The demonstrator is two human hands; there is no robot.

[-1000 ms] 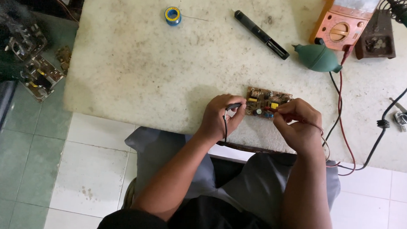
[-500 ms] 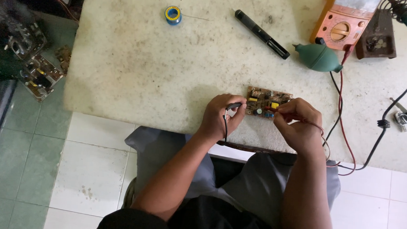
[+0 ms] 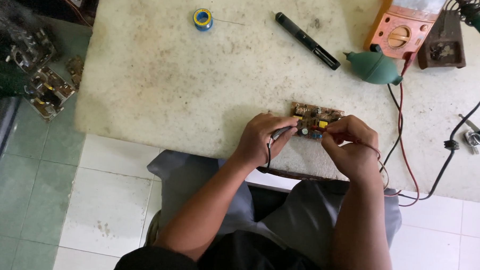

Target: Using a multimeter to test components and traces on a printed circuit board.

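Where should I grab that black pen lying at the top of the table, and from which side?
Grip the black pen around the middle of its barrel, coming straight down from above. It lies flat and slanted on the table, with bare surface on both long sides, so fingers could likely close across its width. The green bulb sits near its lower end.

Soft even daylight, sharp focus

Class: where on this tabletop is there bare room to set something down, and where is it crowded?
Bare: the wide stretch of table between the solder spool, black pen and left hand. Crowded: the right side, with multimeter, green bulb, wires, circuit board and right hand.
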